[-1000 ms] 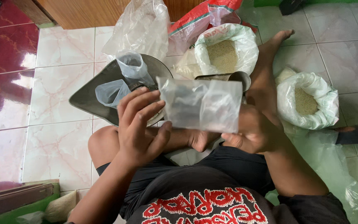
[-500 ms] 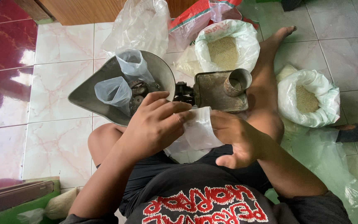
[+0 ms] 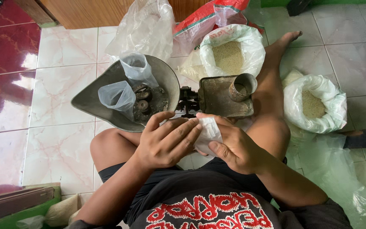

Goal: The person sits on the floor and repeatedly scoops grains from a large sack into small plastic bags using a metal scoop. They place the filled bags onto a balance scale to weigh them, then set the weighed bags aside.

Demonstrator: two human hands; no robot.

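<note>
Scale pan [image 3: 90, 99] sits left, tin cup [image 3: 242, 86] on the tray [image 3: 217, 101] right, grain sacks [image 3: 229, 53] behind, hands [image 3: 166, 142] in front.

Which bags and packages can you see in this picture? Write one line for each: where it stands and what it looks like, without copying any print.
Small clear plastic bag: between left hand and right hand, crumpled, whitish.
Two clear bags: in the grey scale pan, standing open.
White sack: behind the scale, open, holding pale grain.
White sack: far right, open, grain inside.
Red printed sack: top, crumpled.
</note>
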